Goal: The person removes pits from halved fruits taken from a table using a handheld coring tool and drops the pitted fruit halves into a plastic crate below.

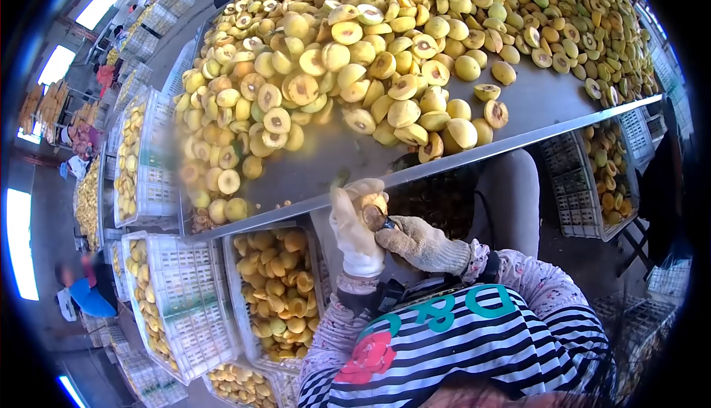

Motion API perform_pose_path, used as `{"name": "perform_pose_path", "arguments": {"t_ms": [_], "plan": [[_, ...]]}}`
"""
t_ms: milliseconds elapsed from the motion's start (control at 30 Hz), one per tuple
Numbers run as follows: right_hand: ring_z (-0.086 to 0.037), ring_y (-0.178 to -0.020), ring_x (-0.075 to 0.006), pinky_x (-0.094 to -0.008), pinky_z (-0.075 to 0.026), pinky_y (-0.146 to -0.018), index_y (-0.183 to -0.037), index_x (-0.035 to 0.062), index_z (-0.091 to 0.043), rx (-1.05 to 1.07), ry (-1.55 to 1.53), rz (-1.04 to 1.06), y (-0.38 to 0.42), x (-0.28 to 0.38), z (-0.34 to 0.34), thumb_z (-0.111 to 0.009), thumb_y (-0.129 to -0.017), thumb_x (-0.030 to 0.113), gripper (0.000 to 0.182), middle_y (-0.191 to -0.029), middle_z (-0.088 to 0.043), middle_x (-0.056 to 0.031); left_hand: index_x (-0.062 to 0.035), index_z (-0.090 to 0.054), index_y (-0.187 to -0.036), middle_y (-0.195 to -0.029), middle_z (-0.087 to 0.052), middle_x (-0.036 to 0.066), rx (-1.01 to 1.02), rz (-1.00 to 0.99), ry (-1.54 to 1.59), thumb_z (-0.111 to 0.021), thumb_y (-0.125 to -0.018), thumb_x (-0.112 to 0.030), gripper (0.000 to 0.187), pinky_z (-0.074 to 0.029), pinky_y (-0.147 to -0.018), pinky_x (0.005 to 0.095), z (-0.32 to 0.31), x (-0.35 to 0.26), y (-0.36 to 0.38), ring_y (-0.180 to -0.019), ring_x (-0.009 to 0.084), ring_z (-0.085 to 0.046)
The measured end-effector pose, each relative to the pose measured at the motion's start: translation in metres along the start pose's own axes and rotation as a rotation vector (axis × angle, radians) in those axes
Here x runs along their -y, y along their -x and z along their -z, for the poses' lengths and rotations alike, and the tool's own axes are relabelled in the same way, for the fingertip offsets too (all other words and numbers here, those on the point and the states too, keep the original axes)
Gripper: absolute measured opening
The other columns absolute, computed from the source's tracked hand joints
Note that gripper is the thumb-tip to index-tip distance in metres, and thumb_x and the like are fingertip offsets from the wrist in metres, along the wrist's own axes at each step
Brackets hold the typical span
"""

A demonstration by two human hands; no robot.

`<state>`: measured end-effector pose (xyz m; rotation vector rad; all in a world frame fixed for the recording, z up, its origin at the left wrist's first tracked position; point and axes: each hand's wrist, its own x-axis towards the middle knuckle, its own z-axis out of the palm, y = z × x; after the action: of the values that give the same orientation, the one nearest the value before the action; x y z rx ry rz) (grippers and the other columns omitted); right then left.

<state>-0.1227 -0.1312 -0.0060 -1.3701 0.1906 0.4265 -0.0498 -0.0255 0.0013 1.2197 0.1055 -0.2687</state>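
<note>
My left hand (351, 229), in a pale glove, is closed around a yellow peach half (372, 204), just past the table's near edge. The cut face, with a brown centre, is turned toward my right hand (421, 243). That hand wears a knitted work glove and grips a small dark tool (388, 223), perhaps a pitting knife; its tip meets the middle of the fruit. Most of the tool is hidden by the glove. Beyond my hands, a large heap of halved yellow peaches (404, 111) covers much of the metal table (537, 100).
The table's raised metal rim (511, 137) runs in front of me. A crate of peach halves (275, 293) stands below at left, beside a white crate (185, 297). Another crate (578, 193) sits at right. A person in blue (92, 297) is far left.
</note>
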Motion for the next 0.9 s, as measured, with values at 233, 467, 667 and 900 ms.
{"name": "perform_pose_path", "arguments": {"t_ms": [233, 467, 667, 900], "plan": [[-0.062, -0.094, -0.0165, -0.0328, -0.049, -0.089, -0.119, 0.0008, -0.062, 0.13, 0.055, 0.211, -0.018, -0.023, -0.003, -0.063, -0.097, 0.042, 0.047, -0.101, -0.069, -0.0088, 0.0034, -0.066, -0.098, -0.083, -0.068, 0.012, 0.113, -0.119, -0.092, -0.035, -0.107, -0.039, 0.053, -0.053, -0.073, 0.0303, 0.02, -0.013, 0.007, -0.076, 0.0193, -0.064], [-0.06, -0.084, -0.0131, -0.0322, -0.05, -0.08, -0.109, 0.0026, -0.065, 0.104, 0.239, 0.177, -0.018, -0.025, 0.008, -0.064, -0.096, 0.034, 0.034, -0.088, -0.068, -0.0062, 0.0042, -0.066, -0.116, -0.085, -0.071, 0.012, 0.484, 0.166, -0.323, -0.047, -0.105, -0.024, 0.036, -0.052, -0.069, 0.0239, 0.035, -0.041, -0.018, -0.073, 0.0155, -0.065], [-0.063, -0.088, -0.0142, -0.0317, -0.05, -0.083, -0.119, 0.0051, -0.064, 0.08, 0.04, 0.284, -0.023, -0.048, -0.003, -0.065, -0.096, 0.039, 0.041, -0.096, -0.07, -0.0069, 0.0047, -0.063, -0.121, -0.085, -0.071, 0.013, 0.233, -0.155, 0.013, -0.044, -0.104, -0.021, 0.036, -0.054, -0.071, 0.028, 0.021, -0.011, 0.006, -0.074, 0.0172, -0.065], [-0.064, -0.091, -0.0176, -0.0333, -0.05, -0.084, -0.119, 0.0046, -0.064, 0.028, 0.08, 0.262, -0.003, -0.017, -0.006, -0.064, -0.096, 0.044, 0.045, -0.097, -0.071, -0.0083, 0.0051, -0.059, -0.126, -0.097, -0.069, 0.016, 0.265, -0.282, 0.141, -0.041, -0.107, -0.026, 0.041, -0.052, -0.084, 0.0334, 0.016, -0.003, 0.012, -0.089, 0.0217, -0.065]]}}
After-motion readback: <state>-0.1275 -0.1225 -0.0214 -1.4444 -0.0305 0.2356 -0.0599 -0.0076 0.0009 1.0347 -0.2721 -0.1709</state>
